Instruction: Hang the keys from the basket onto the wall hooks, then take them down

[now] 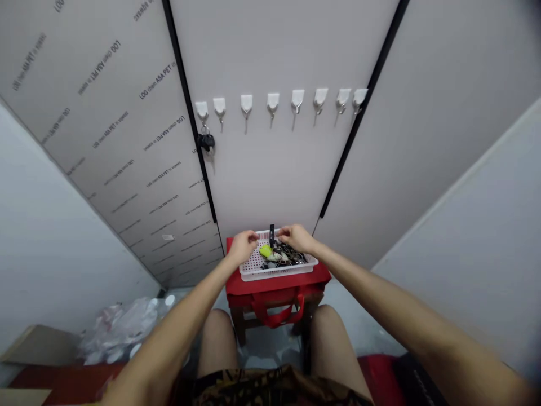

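A white perforated plastic basket (276,274) sits low in front of me, with a pile of keys and keyrings (291,256) in its right part. My left hand (244,246) is over the basket's left side, fingers curled in toward the thumb. Over the back right of the pile is my right hand (298,238), its fingertips drawn together in a pinch. Anything in either hand is too small to make out. Between the hands a black tag (271,232) stands up from the pile, close to the right fingertips. A yellow-green tag (265,251) lies just below it.
The basket rests on a red cloth bag (276,287) over a wooden stool (240,324). Several white adhesive hooks (273,101) line the panel ahead. Black keys (207,142) hang from the leftmost hook. Clear plastic bags (122,327) lie at the lower left.
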A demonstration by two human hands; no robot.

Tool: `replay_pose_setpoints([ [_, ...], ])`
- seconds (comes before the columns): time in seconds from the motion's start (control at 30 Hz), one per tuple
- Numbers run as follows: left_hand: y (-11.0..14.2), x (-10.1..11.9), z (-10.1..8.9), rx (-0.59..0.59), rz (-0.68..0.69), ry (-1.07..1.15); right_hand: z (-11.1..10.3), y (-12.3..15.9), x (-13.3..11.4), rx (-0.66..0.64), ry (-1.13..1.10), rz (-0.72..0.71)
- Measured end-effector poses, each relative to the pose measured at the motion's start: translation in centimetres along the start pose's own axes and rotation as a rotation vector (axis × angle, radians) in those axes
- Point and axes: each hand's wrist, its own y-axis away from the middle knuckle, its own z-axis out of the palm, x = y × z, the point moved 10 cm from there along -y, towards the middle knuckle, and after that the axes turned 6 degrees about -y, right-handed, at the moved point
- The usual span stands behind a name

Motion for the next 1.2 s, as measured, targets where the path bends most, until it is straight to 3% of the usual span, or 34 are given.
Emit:
replay_pose_setpoints([
  [0.1, 0.9, 0.5, 3.1, -0.066, 0.05, -0.072, -0.3, 1.1, 2.5, 0.008, 0.095, 0.026],
  [0.23, 1.3, 2.3, 3.7, 0.001, 0.13, -0.152, 0.0, 1.9, 5.2, -0.05, 0.19, 0.093],
  [0.37, 1.7, 5.5, 5.2, -0.055, 0.356, -0.288, 0.6, 2.4, 5.7, -0.079, 0.217, 0.114],
  [0.47, 1.9, 5.8, 6.5, -0.134, 0.395, -0.41, 0.6, 2.5, 5.3, -0.063, 0.298, 0.127],
  [0.87, 1.9, 4.7, 5.9, -0.144, 0.307, -0.501, 0.4, 1.0, 5.1, 0.008, 0.368, 0.087],
  [1.2, 2.2, 4.8, 5.8, -0.176, 0.284, -0.47, -2.7, 0.6, 6.1, 0.192, -0.03, 0.104],
])
